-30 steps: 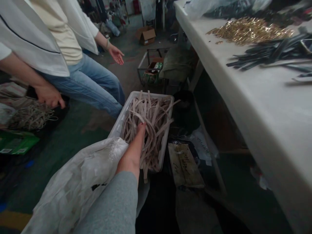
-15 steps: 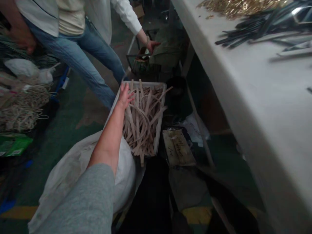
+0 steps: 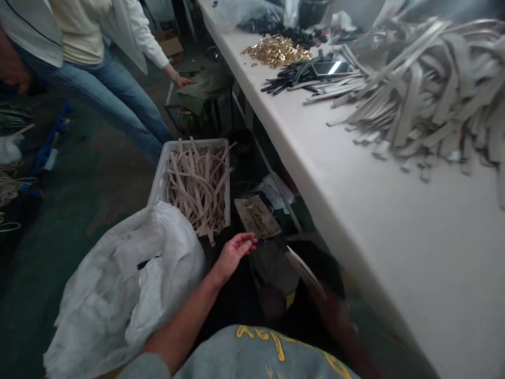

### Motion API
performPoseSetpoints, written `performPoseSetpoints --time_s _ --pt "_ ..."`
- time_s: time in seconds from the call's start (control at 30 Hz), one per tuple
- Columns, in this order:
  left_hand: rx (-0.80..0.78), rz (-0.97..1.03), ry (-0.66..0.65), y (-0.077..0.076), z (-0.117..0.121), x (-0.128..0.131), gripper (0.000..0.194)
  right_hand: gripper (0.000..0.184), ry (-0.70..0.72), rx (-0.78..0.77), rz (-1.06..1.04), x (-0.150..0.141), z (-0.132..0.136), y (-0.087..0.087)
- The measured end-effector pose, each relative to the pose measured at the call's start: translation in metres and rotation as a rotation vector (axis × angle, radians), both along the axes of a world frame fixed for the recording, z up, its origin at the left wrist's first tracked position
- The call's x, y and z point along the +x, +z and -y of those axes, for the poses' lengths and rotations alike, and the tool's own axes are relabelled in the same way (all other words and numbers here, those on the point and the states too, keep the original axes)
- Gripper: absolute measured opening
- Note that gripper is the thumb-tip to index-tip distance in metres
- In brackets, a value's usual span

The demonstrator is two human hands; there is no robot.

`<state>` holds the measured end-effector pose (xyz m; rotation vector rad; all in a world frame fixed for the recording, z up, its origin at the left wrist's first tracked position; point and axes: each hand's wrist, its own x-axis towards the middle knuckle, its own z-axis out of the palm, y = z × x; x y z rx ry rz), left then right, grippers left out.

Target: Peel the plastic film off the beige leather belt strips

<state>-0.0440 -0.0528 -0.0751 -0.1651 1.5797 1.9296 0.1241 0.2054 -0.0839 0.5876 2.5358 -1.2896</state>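
My left hand (image 3: 234, 251) hangs low in front of me with its fingers loosely apart and nothing in them. It is just short of the near end of a white plastic crate (image 3: 157, 181) that is full of beige strips (image 3: 197, 184). To the left of my forearm lies a crumpled white plastic bag (image 3: 126, 284). A flat brown package (image 3: 256, 216) lies on the floor just beyond my fingertips. My right hand does not show.
A long white table (image 3: 355, 200) runs along the right, with a heap of grey-beige strips (image 3: 426, 89), black strips (image 3: 292, 79), a phone (image 3: 333, 67) and gold metal pieces (image 3: 278, 50). Another person in jeans (image 3: 114, 100) bends towards a green bag (image 3: 205, 89).
My left hand has drawn back out of the crate towards my body and dropped low. The view has swung right, onto the table's strip heap. The other person has moved back.
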Motion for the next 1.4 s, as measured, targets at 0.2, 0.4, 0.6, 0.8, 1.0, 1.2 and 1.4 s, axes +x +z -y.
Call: performPoseSetpoints --time_s 0.2,0.4,0.6,0.8,1.0,1.2,1.4 --pt "0.076 0.083 -0.246 0.028 -0.013 0.101 0.037 0.053 -0.045 -0.508 0.003 0.012 0.038 0.05" --pt "0.133 -0.095 -0.134 0.063 -0.026 0.112 0.038 0.058 0.024 -0.661 -0.055 0.031 0.067 0.076" --pt "0.15 -0.191 -0.072 0.08 -0.022 0.126 0.031 0.055 0.034 -0.73 -0.136 0.054 0.076 0.085" --pt "0.131 -0.26 -0.045 0.085 -0.011 0.145 0.033 0.045 -0.085 -0.739 -0.16 0.065 0.073 0.087" --pt "0.113 -0.211 -0.135 0.066 -0.002 0.145 0.018 0.046 -0.104 -0.589 -0.095 0.053 0.083 0.08" --pt "-0.178 -0.389 -0.353 0.072 0.037 0.14 0.019 0.049 0.068 -0.428 -0.035 0.05 0.091 0.072" --pt "-0.14 -0.494 -0.341 0.156 0.107 0.148 0.039 0.045 0.209 -0.419 0.125 0.044 0.099 0.063"
